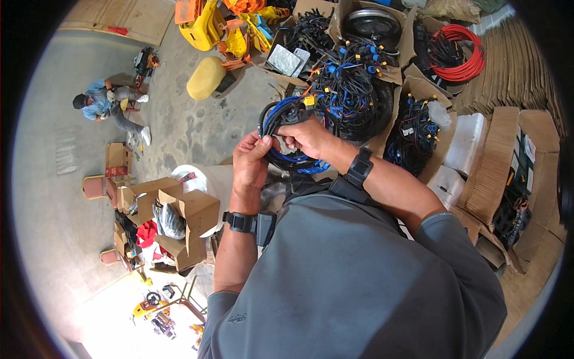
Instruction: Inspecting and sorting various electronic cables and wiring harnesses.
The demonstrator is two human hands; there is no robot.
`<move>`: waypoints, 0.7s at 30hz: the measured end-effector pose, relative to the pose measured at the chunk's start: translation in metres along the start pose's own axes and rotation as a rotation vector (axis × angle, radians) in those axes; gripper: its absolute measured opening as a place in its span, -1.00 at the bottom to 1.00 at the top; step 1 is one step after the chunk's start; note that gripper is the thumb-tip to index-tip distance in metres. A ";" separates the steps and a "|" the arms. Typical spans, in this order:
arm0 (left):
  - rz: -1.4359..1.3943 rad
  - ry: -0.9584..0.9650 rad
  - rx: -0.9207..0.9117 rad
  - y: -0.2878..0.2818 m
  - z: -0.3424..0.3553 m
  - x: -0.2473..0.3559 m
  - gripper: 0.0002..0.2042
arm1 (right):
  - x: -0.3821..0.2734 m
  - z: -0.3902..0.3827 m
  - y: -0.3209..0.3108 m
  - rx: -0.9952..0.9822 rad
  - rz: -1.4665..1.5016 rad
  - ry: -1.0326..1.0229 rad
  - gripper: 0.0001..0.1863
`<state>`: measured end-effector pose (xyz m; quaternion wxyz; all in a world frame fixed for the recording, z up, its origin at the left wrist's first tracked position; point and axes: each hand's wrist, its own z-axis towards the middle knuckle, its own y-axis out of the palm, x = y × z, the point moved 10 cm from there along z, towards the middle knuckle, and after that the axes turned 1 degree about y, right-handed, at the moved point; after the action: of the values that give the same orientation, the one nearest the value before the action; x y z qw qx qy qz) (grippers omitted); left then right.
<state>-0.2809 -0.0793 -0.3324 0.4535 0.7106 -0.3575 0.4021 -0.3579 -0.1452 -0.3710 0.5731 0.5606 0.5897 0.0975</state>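
A coiled cable bundle (pixel 276 115), black and blue with a yellow connector (pixel 309 101), is held in front of me at waist height. On its left side my left hand (pixel 251 157) pinches the black strands between thumb and fingers. My right hand (pixel 310 136) closes on the same coil from the right, its fingertips close to my left thumb. Part of the coil hangs below the hands, and the fingers hide what exactly lies between them. Just beyond is a big heap of black wiring harnesses (pixel 344 96) with blue and yellow connectors.
Cardboard boxes hold more harnesses (pixel 412 128) at the right. A red cable coil (pixel 472 54) lies near stacked flat cardboard (pixel 508 66). Yellow plastic parts (pixel 203 27) and a yellow seat (pixel 206 78) are at the far side. A seated person (pixel 110 102) works at the far left.
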 end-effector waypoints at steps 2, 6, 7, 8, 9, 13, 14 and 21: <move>0.003 -0.001 -0.006 0.001 0.000 0.001 -0.78 | 0.000 -0.001 0.000 0.013 -0.007 0.009 -0.88; -0.008 -0.006 -0.013 0.002 0.001 -0.001 -0.80 | -0.013 -0.002 0.003 0.042 -0.094 -0.078 -0.89; -0.019 0.008 -0.009 0.001 0.002 -0.001 -0.81 | -0.017 -0.003 0.003 0.059 -0.158 -0.104 -0.92; -0.018 0.007 -0.011 0.002 0.002 -0.002 -0.81 | -0.017 -0.002 0.002 0.060 -0.157 -0.105 -0.92; -0.001 0.026 0.017 0.001 0.002 -0.001 -0.83 | -0.012 0.000 0.003 0.035 -0.208 -0.044 -0.95; 0.060 0.100 0.072 0.001 0.003 0.008 -0.85 | 0.008 0.005 -0.005 0.031 -0.170 0.089 -0.95; 0.060 0.102 0.072 0.003 0.004 0.010 -0.85 | 0.007 0.004 -0.004 0.030 -0.172 0.088 -0.95; 0.020 0.109 0.071 -0.002 0.002 0.020 -0.81 | 0.002 -0.011 0.014 -0.142 -0.293 0.113 -0.88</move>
<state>-0.2705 -0.0833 -0.3151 0.4426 0.6998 -0.3249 0.4570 -0.3587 -0.1331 -0.3577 0.5854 0.4205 0.6879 0.0857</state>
